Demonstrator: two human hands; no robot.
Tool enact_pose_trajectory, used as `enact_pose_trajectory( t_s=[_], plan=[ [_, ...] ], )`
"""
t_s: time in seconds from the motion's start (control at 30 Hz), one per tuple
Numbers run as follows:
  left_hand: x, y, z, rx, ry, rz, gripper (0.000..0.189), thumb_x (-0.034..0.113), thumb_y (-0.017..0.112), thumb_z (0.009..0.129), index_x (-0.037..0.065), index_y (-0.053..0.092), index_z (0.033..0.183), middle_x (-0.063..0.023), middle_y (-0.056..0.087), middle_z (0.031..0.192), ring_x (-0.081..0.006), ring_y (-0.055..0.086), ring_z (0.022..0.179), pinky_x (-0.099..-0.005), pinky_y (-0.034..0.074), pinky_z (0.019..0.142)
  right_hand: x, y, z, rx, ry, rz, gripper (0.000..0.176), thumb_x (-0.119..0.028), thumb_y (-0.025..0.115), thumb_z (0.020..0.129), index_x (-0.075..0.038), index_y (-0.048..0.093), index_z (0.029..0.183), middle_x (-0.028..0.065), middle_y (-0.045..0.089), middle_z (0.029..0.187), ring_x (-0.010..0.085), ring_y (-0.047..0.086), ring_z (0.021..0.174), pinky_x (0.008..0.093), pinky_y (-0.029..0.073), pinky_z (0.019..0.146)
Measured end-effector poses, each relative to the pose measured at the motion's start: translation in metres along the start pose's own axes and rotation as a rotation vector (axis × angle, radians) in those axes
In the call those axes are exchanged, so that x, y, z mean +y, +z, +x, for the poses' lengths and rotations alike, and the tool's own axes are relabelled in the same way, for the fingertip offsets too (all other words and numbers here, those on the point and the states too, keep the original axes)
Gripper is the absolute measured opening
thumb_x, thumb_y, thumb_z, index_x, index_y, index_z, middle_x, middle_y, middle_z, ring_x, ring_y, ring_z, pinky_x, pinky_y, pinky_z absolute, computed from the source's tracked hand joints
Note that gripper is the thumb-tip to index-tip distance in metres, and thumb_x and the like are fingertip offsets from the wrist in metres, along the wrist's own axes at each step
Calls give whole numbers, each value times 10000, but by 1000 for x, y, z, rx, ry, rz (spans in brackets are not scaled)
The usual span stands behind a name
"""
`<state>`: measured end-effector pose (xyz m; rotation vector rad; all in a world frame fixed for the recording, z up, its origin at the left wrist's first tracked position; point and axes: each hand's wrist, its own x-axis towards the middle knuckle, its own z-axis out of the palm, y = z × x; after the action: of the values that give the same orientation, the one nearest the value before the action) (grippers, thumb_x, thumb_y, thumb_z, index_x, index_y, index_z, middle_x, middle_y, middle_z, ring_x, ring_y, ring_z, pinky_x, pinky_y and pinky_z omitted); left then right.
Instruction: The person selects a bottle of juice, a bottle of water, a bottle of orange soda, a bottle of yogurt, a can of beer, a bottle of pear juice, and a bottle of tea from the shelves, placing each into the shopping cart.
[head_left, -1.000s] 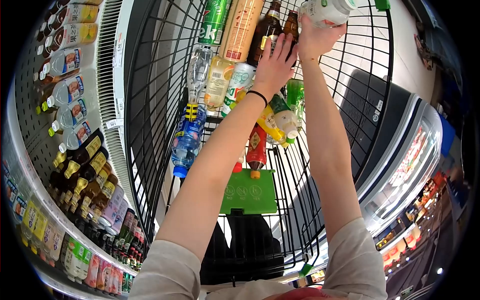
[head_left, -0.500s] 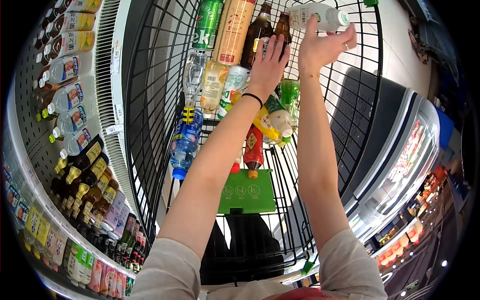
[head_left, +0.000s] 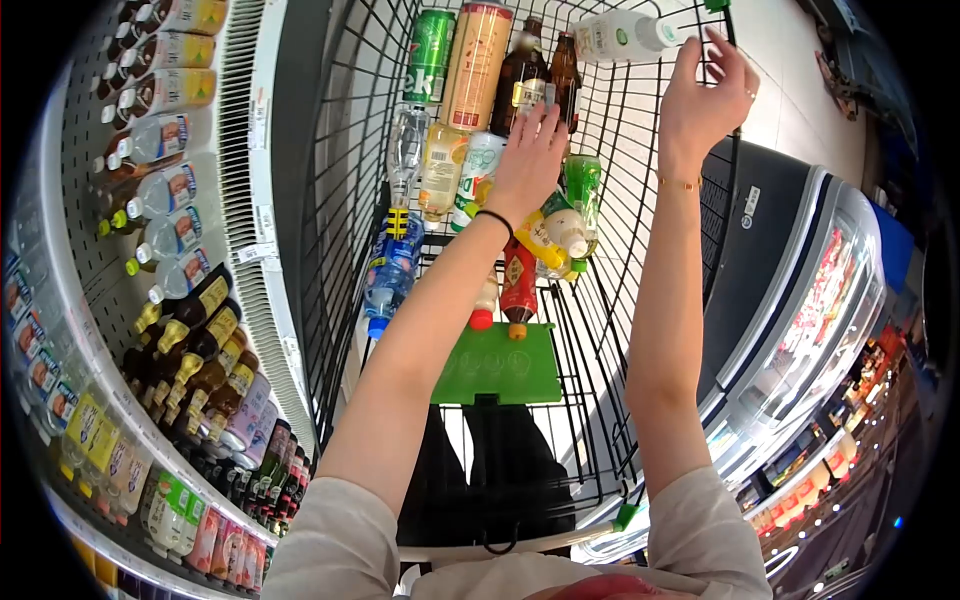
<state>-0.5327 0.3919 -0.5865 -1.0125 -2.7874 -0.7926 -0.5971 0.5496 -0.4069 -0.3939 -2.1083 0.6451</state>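
- Right hand (head_left: 708, 95): fingers loosely curled, nothing gripped; just beside the cap of the white bottle (head_left: 608, 38), which lies sideways at the cart's (head_left: 500, 378) far right.
- Left hand (head_left: 527, 160): palm down, fingers extended at the dark bottle's (head_left: 521, 85) near end; no grasp evident, contact unclear.
- Risk: white bottle may roll if the cart jolts; dark bottle may knock the brown bottle (head_left: 565, 80) if pushed sideways.
- Left palm's underside hidden; cart's far end cut off; white label unreadable.
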Motion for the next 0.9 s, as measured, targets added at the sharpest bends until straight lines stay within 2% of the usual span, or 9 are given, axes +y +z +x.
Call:
enact_pose_trajectory(
  t_s=[0.07, 0.1, 0.13, 0.23, 0.3, 0.47, 0.7, 0.8, 0.9],
  plan=[
    [8, -23, -12, -122, 18, -3, 427, 158, 579, 985, 27, 571, 1391, -188, 464, 1541, -396, 359, 1473, -509, 317, 1225, -9, -20, -1, -119, 2, -78, 199, -167, 766, 898, -57, 751, 1063, 159, 625, 1146, 303, 641, 1059, 414, 522, 920],
    [16, -42, -20, -96, -5, -92, 418, 155, 572, 996, 27, 573, 1394, -203, 563, 1424, -390, 444, 1400, -498, 374, 1176, -13, -32, -3, -175, -42, -160, 224, -159, 761, 900, -52, 736, 1095, 174, 642, 1155, 330, 640, 1071, 422, 508, 953],
    [23, -56, -30, -91, 3, -80, 418, 155, 572, 996, 27, 573, 1394, -203, 563, 1424, -390, 444, 1400, -498, 374, 1176, -22, -45, -8, -227, -62, -130, 207, -149, 749, 908, -44, 733, 1086, 170, 661, 1153, 353, 636, 1085, 436, 502, 967],
    [47, -120, -47, -120, -152, -277, 433, 154, 570, 1002, 20, 550, 1414, -217, 647, 1273, -404, 530, 1288, -493, 437, 1102, -66, -91, -25, -349, -52, -92, 189, -86, 713, 920, -29, 700, 1100, 172, 676, 1123, 363, 646, 1060, 435, 517, 931],
    [65, -189, -50, -505, -392, -469, 456, 112, 564, 994, 3, 517, 1434, -218, 685, 1147, -417, 584, 1174, -482, 484, 1022, -92, -123, -47, -498, -22, -49, 226, -77, 716, 911, -38, 674, 1130, 175, 655, 1152, 369, 658, 1041, 444, 534, 893],
    [83, -255, -125, -206, -139, -395, 540, -11, 553, 894, 39, 526, 1431, -213, 658, 1178, -412, 597, 1121, -474, 502, 979, -164, -232, -119, -774, 55, 39, 250, -61, 724, 890, -44, 675, 1135, 165, 645, 1148, 390, 649, 1050, 454, 538, 901],
    [118, -409, -240, -282, -68, -344, 224, 48, 579, 881, 39, 591, 1105, -168, 628, 1076, -387, 589, 1059, -492, 497, 919, -252, -401, -219, -773, 104, -34, 307, -90, 758, 868, -56, 674, 1161, 182, 622, 1183, 385, 614, 1124, 458, 514, 962],
    [129, -447, -309, -370, -79, -386, 171, 89, 587, 898, 40, 592, 1061, -162, 614, 1042, -382, 587, 1051, -486, 496, 895, -275, -455, -252, -683, 102, -86, 296, -100, 758, 879, -55, 674, 1159, 183, 611, 1162, 377, 604, 1114, 471, 500, 963],
    [140, -470, -382, -307, -30, -313, 118, 145, 587, 933, 59, 599, 1013, -134, 595, 1001, -351, 592, 1015, -466, 496, 880, -285, -491, -282, -664, 56, -159, 267, -126, 743, 903, -39, 675, 1146, 169, 624, 1137, 371, 610, 1069, 473, 504, 920]
  ],
)
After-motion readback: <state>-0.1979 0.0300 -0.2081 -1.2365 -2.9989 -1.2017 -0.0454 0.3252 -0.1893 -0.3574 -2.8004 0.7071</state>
